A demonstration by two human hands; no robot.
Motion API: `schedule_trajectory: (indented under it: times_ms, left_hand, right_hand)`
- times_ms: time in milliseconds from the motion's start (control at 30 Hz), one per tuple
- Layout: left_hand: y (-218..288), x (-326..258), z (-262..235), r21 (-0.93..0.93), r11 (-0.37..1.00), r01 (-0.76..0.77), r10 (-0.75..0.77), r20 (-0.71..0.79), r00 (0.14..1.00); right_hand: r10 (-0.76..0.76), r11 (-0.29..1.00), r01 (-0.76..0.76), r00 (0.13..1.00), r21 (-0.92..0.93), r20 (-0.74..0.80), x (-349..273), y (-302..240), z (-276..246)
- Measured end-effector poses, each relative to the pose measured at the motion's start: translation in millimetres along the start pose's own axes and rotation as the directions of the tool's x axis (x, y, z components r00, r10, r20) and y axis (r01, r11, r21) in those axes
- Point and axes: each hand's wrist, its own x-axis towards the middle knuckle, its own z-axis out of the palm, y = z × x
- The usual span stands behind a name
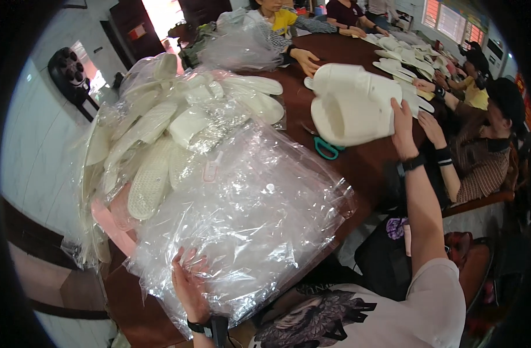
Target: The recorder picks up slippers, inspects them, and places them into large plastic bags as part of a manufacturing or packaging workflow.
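My right hand (402, 124) grips a pair of white slippers (352, 107) by one end, raised above the table at the right. Their rounded ends point to the left. My left hand (190, 284) lies at the near edge of a stack of clear plastic bags (259, 214), fingers apart, with glossy film around the fingertips. Past the bags, at the left, is a heap of white slippers wrapped in clear plastic (155, 133). Teal-handled scissors (327, 148) rest on the table just below the raised pair.
Pink slippers (116, 223) poke out at the heap's near left side. The brown table (358, 168) runs away to the far right, where more white slippers (407, 55) lie. Co-workers sit along its far and right sides, one co-worker's hand (432, 129) close to my right wrist.
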Motion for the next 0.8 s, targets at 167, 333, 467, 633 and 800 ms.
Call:
schedule_trajectory:
  times_ms: [167, 333, 467, 633, 800]
  left_hand:
    - [5, -4, 9, 0.045, 0.999, -0.024, 0.022, 0.046, 0.999]
    - [7, -10, 12, 0.03, 0.995, -0.099, 0.101, -0.045, 0.994]
    - [5, -7, 1, -0.031, 0.991, -0.133, 0.132, -0.017, 0.991]
    - [20, -14, 16, -0.062, 0.982, -0.178, 0.184, 0.104, 0.977]
    - [44, -36, 15, -0.088, 0.945, -0.315, 0.327, 0.221, 0.919]
  right_hand:
    - [-0.129, 0.884, 0.156, 0.987, -0.441, 0.092, 59, 8, 9]
    - [-0.349, 0.734, 0.581, 0.767, -0.351, 0.539, -44, 5, 45]
    - [-0.291, 0.886, 0.458, 0.673, -0.075, 0.68, -150, -86, 66]
    - [-0.041, 0.488, 0.872, 0.08, -0.05, 0.996, -234, -106, 102]
    - [-0.026, 0.48, 0.877, 0.016, -0.002, 1.0, -254, -82, 105]
